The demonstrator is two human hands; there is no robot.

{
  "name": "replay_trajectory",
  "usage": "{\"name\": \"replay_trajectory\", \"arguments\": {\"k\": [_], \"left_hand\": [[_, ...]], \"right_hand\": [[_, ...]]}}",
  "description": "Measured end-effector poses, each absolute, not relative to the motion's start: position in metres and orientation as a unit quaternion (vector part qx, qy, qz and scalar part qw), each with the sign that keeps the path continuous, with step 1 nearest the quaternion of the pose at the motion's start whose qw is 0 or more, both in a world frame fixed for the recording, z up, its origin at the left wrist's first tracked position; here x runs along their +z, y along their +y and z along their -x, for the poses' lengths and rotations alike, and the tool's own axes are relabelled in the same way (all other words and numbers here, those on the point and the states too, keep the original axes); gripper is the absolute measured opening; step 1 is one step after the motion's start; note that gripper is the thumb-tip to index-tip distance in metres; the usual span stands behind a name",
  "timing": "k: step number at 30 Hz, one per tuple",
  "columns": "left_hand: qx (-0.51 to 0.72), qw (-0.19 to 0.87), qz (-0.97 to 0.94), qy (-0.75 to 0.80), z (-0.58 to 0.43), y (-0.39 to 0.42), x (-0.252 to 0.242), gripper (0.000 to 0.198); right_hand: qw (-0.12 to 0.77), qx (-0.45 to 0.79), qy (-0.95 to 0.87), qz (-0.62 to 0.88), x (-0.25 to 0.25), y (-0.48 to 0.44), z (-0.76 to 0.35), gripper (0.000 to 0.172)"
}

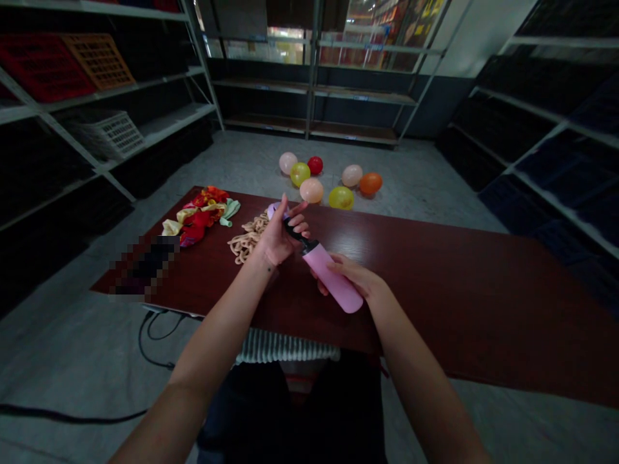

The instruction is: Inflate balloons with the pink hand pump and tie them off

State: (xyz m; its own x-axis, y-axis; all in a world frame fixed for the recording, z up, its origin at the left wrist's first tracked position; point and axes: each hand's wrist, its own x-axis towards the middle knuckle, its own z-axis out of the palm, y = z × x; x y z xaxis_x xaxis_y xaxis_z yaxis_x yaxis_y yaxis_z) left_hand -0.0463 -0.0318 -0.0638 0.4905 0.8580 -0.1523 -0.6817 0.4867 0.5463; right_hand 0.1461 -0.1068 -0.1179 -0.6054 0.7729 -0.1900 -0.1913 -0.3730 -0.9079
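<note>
A pink cylindrical pump (334, 281) with a black end is held at a slant above the brown table (435, 270). My right hand (351, 274) is wrapped round its pink body. My left hand (286, 235) is at the black nozzle end, fingers bent around it, with a pale purple balloon (275, 210) partly hidden behind the thumb. Beige rope-like coils (245, 243) lie on the table just left of my left hand. Farther left is a pile of uninflated red, yellow and green balloons (198, 218).
Several inflated balloons, among them an orange one (370, 183) and a red one (315, 165), lie on the floor beyond the table. Metal shelves (309, 90) stand behind and at both sides, with crates (116, 134) at left. Black cables (145, 335) hang below the table's left edge.
</note>
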Motion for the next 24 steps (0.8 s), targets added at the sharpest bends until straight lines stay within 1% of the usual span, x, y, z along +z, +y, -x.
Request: {"name": "replay_trajectory", "arguments": {"k": [3,7,9,11,14,17,21,24], "left_hand": [[0.492,0.816,-0.208,0.223,0.044,-0.032,-0.052,0.038],[0.536,0.765,-0.225,0.278,0.044,-0.026,-0.037,0.044],[0.551,0.744,-0.227,0.301,0.046,-0.021,-0.031,0.046],[0.566,0.730,-0.227,0.310,0.047,-0.016,-0.026,0.045],[0.587,0.712,-0.224,0.313,0.046,-0.010,-0.018,0.043],[0.607,0.693,-0.221,0.319,0.043,-0.007,-0.010,0.046],[0.639,0.655,-0.225,0.335,0.038,-0.004,-0.001,0.050],[0.658,0.635,-0.232,0.332,0.041,-0.002,0.006,0.048]], "right_hand": [[0.314,0.760,-0.475,0.312,-0.117,-0.105,-0.148,0.068],[0.307,0.742,-0.508,0.311,-0.112,-0.104,-0.146,0.074],[0.303,0.715,-0.535,0.333,-0.111,-0.103,-0.145,0.075],[0.317,0.662,-0.569,0.371,-0.111,-0.100,-0.143,0.076],[0.361,0.541,-0.632,0.422,-0.116,-0.093,-0.140,0.073],[0.389,0.435,-0.676,0.450,-0.123,-0.087,-0.138,0.070],[0.407,0.328,-0.713,0.467,-0.132,-0.084,-0.140,0.068],[0.416,0.275,-0.726,0.473,-0.136,-0.083,-0.143,0.069]]}}
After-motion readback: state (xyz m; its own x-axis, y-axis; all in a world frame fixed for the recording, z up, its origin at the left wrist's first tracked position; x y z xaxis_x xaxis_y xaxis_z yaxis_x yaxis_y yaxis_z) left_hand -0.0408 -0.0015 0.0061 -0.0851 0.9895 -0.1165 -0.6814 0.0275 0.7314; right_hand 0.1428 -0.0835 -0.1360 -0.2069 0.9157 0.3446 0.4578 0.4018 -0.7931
